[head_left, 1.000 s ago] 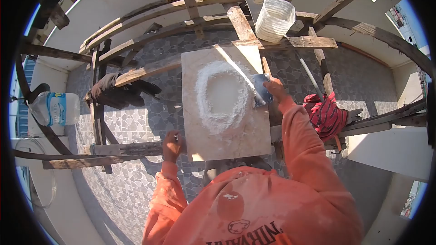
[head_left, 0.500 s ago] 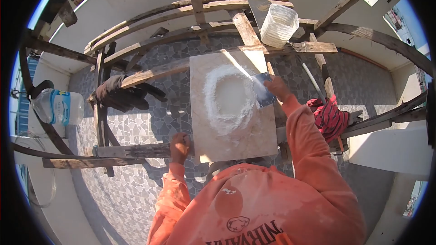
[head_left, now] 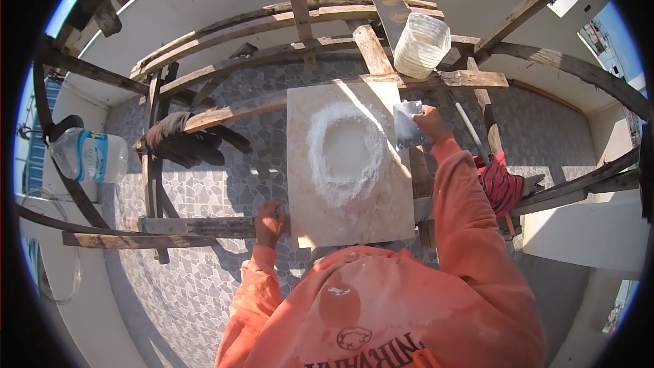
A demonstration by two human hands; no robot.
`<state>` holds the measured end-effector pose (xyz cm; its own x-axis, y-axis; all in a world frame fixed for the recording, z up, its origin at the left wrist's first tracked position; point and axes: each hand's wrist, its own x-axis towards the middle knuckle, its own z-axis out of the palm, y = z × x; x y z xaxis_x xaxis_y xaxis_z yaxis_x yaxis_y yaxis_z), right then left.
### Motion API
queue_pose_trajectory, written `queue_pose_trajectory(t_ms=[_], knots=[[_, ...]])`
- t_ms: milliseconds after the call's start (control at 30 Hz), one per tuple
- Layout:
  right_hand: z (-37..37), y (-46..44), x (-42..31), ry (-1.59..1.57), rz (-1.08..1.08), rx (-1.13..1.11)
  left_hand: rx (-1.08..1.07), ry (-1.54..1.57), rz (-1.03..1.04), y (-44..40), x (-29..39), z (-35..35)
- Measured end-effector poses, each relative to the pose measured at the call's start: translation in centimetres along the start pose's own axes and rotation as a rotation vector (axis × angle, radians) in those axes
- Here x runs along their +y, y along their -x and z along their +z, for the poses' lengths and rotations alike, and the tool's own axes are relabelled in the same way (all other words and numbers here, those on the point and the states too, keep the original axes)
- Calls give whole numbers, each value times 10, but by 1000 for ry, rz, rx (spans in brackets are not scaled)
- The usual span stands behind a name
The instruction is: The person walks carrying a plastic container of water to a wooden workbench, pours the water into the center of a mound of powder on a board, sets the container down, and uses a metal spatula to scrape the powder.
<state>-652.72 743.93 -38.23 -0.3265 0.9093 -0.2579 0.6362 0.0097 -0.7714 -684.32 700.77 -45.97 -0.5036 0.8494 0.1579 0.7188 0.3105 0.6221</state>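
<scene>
In the head view, my right hand (head_left: 429,125) grips a putty knife (head_left: 409,125) with a wide, flat metal blade. The blade stands at the right edge of a pale rectangular board (head_left: 306,211). On the board lies a ring of white powder (head_left: 318,140), with a smooth off-white pool (head_left: 346,150) in its middle. My left hand (head_left: 270,223) is closed over the wooden plank (head_left: 218,227), beside the board's lower left edge. What its curled fingers hold, if anything, is hidden.
A translucent ribbed container (head_left: 422,46) stands on the timbers beyond the board. Dark gloves (head_left: 184,142) drape over a beam at left, near a clear water jug (head_left: 88,157). A red-striped cloth (head_left: 502,184) hangs at right. Wooden beams surround me above a stone-patterned floor (head_left: 191,293).
My right hand has drawn the putty knife from the powder ring's right rim out to the board's right edge. The blade has turned and catches the light. My left hand stays in place.
</scene>
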Motion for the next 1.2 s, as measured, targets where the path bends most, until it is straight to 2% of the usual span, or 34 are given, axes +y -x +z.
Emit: queue_pose_trajectory(t_ms=[100,167,367,400,500,533,733,1033,1133,1200], knots=[[-6,-32,40,-101,55,-50,3,-44,25,0,-1,0],[-2,-54,56,-50,86,-89,-3,-49,6,1,-2,1],[28,-74,47,-80,63,-163,-14,-80,-24,0,-4,4],[33,-82,48,-126,11,-278,-5,-86,-12,1,-6,5],[44,-91,47,-41,-91,-348,5,-103,-3,2,-12,7],[45,-88,42,-81,-61,-383,-4,-107,-16,2,-11,7],[26,-63,16,155,-187,-353,13,-92,-17,1,-6,4],[5,-21,-6,-247,-36,-505,-13,-42,-28,-1,-1,0],[11,-22,-5,-354,50,-515,-6,-38,-17,-1,-1,0],[17,-22,-6,-405,22,-478,7,-33,-7,0,-2,1]])
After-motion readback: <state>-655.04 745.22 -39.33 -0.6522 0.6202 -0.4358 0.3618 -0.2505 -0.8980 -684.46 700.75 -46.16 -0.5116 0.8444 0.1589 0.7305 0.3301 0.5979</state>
